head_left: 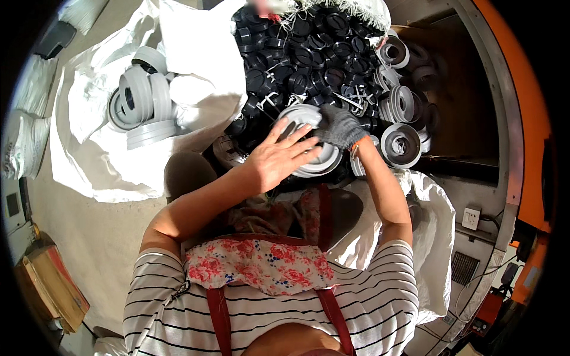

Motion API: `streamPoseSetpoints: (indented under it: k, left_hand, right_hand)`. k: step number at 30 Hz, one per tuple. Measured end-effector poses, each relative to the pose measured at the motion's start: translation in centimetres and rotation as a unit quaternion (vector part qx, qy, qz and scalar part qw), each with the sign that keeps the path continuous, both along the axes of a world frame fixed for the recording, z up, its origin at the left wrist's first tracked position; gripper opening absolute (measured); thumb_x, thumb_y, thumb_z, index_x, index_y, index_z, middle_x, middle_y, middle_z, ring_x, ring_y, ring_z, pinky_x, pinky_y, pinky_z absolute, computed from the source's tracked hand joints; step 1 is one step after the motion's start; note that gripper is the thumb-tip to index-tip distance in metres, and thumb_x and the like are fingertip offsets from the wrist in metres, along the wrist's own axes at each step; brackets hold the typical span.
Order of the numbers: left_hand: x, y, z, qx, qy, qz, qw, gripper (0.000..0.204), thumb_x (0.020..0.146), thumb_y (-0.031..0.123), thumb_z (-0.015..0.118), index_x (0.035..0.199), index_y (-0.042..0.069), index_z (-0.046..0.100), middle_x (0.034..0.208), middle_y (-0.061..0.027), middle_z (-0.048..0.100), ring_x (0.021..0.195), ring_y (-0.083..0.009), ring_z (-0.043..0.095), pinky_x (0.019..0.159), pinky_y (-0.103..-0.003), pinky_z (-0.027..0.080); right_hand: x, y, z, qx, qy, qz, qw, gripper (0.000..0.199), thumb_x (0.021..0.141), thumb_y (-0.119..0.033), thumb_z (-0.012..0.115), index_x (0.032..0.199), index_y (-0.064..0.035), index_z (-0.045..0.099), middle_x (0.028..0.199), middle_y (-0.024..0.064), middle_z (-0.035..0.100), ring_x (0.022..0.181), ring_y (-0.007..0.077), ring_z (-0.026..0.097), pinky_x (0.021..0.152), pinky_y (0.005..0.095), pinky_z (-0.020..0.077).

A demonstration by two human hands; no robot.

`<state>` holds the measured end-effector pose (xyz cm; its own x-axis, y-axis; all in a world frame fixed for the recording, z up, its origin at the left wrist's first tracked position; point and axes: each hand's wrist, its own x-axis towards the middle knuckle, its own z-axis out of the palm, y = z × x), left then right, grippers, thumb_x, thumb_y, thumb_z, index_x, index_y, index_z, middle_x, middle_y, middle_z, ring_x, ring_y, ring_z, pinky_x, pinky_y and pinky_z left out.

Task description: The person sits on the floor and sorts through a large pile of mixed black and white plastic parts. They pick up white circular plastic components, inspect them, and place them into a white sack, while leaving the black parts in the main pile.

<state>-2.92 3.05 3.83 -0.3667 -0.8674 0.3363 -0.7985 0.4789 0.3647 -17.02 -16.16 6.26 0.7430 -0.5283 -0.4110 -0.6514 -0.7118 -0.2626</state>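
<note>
Fingers spread and unclosed, the bare left hand point(276, 163) is over grey rings point(325, 167); the gloved right hand point(339, 127) meets their edge, its blurred grip unclear. Forearms angle inward. Beyond lie black caps point(303, 56), any lettering unreadably small.

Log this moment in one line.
left hand: bare, spread over grey plastic rings | right hand: gloved, beside same rings | beyond: black plastic caps
</note>
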Motion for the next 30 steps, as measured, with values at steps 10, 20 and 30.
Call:
streamPoseSetpoints:
  k: [10,20,30]
  left_hand:
    - [3.7,-1.7,-1.3,0.181,0.625,0.26,0.714,0.054,0.07,0.023,0.078,0.11,-0.003,0.053,0.095,-0.0117,0.062,0.086,-0.019,0.059,0.076,-0.031,0.048]
    - [2.0,-1.8,0.5,0.225,0.787,0.158,0.553,0.031,0.082,0.007,0.063,0.11,-0.003,0.055,0.094,-0.0071,0.06,0.089,-0.0154,0.06,0.078,-0.029,0.049]
    - [2.5,1.7,3.2,0.349,0.802,0.029,0.484,0.033,0.086,0.009,0.058,0.115,-0.006,0.055,0.105,-0.0119,0.063,0.098,-0.0182,0.063,0.085,-0.029,0.05]
  right_hand:
    - [6.4,-6.5,-10.6,-0.06,-0.064,-0.155,0.984,0.088,0.067,-0.029,0.077,0.141,-0.0113,0.033,0.138,0.0222,0.04,0.125,0.0365,0.043,0.105,0.0403,0.0357]
    - [3.1,3.7,1.7,0.002,-0.262,0.062,0.963,0.078,0.063,-0.03,0.078,0.128,-0.0033,0.046,0.12,0.0237,0.053,0.112,0.0395,0.051,0.097,0.0415,0.0416]
    - [-0.3,7.2,4.1,-0.16,-0.225,0.293,0.916,0.066,0.069,-0.018,0.07,0.13,-0.0096,0.044,0.122,0.0209,0.048,0.106,0.0387,0.053,0.092,0.0426,0.0444]
